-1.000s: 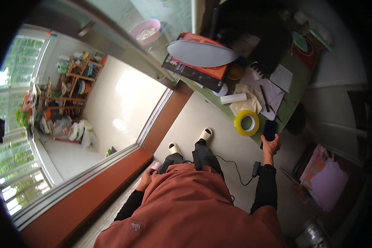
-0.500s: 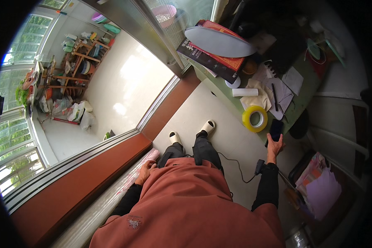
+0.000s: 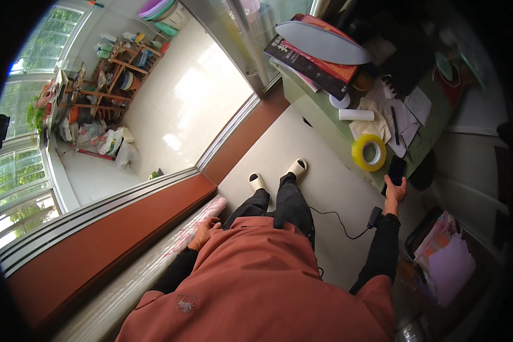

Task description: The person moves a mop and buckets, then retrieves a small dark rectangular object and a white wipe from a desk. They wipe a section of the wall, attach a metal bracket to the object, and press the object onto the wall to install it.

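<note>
My right hand [image 3: 394, 195] is closed around the lower end of a dark smartphone [image 3: 397, 171] at the desk's near edge. Just left of the phone, a thick roll of yellow tape [image 3: 369, 153] lies on the green desk [image 3: 333, 122]. A black pen [image 3: 394, 125] rests on papers beyond it. My left hand [image 3: 204, 232] hangs low at my left side, by the hem of my jacket and over a long plastic-wrapped roll [image 3: 174, 251]. Its fingers look bent and are partly hidden, so their grip cannot be made out.
Books and a grey oval object [image 3: 325, 43] are stacked at the desk's far end. A black cable [image 3: 339, 214] loops over the floor to a device at my right wrist. A bag with a purple sheet [image 3: 450, 265] stands at right. Left, a raised sill [image 3: 114, 228] borders a sunlit balcony.
The view has shifted, so the desk and sill sit a little further right. My right hand keeps hold of the smartphone; my left hand stays by my side.
</note>
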`<state>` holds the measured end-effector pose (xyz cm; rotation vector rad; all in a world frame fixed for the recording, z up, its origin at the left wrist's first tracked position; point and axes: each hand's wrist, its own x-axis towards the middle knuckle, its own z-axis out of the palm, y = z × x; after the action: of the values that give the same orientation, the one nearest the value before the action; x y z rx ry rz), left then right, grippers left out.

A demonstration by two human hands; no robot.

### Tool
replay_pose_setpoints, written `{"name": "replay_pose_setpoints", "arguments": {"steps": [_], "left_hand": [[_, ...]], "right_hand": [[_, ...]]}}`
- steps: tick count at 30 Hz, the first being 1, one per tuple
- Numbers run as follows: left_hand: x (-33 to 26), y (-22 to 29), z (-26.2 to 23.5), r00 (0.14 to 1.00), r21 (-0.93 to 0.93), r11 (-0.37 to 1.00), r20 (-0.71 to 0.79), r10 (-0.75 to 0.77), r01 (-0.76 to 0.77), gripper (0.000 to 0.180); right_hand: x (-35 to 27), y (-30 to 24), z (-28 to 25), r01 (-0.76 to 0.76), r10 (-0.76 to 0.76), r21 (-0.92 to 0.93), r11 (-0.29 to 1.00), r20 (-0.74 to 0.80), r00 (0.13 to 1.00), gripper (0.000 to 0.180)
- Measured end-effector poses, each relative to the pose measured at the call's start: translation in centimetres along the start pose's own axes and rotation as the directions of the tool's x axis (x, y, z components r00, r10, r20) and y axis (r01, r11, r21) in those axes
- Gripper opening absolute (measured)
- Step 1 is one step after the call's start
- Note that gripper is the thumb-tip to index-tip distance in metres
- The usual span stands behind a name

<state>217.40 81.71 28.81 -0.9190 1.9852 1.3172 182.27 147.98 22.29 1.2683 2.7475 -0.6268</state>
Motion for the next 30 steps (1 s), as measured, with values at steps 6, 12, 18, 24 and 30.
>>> {"name": "replay_pose_setpoints", "arguments": {"steps": [6, 12, 18, 24, 30], "left_hand": [[-3.0, -2.5, -0.8, 0.999, 0.001, 1.0, -0.049, -0.012, 0.012, 0.036], [-4.5, -5.1, -0.4, 0.997, -0.16, 0.986, -0.037, -0.062, 0.055, 0.034], [-4.0, -6.2, -0.5, 0.997, -0.195, 0.98, -0.068, -0.046, 0.032, 0.03], [-1.9, -9.5, -2.0, 0.996, -0.111, 0.994, -0.086, 0.003, -0.013, 0.026], [0.0, -12.8, -4.5, 0.992, 0.101, 0.992, -0.089, 0.086, -0.077, 0.039]], "right_hand": [[0.8, 0.2, 0.1, 0.084, -0.082, -0.061, 0.995, 0.035, 0.996, 0.099], [0.0, 0.1, -1.0, 0.167, -0.168, -0.028, 0.986, -0.052, 0.984, 0.111], [-5.9, 4.4, -2.4, 0.124, -0.093, 0.114, 0.986, -0.242, 0.966, 0.09], [-21.6, 13.6, 1.6, 0.149, -0.146, -0.075, 0.986, 0.051, 0.988, 0.061], [-34.5, 20.4, 5.2, 0.097, -0.003, -0.206, 0.974, 0.411, 0.911, 0.052]]}}
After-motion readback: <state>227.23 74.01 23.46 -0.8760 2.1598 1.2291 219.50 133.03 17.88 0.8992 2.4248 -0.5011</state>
